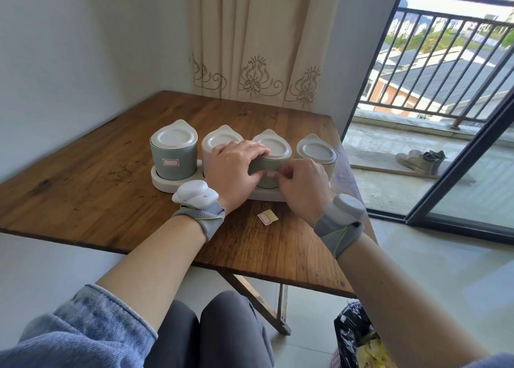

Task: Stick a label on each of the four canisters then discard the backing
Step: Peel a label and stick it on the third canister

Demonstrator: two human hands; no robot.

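Four lidded canisters in a row on a white tray (167, 185) on the wooden desk (83, 178). Far-left green canister (173, 156): label (170, 162) on the front, facing the camera. Second canister (215, 145), beige: front hidden behind the left hand (236, 170). Third canister (271, 156), green: left-hand grip wrapped around its left side and rim, clamped on it. Right hand (303, 185) at the front of the same canister, fingertips pinched together on a small label (270, 174) lying against the canister wall. Fourth canister (317, 153), beige, at the right end, untouched. Backing piece with one remaining label (265, 217) flat on the desk, between the wrists, just in front of the tray.
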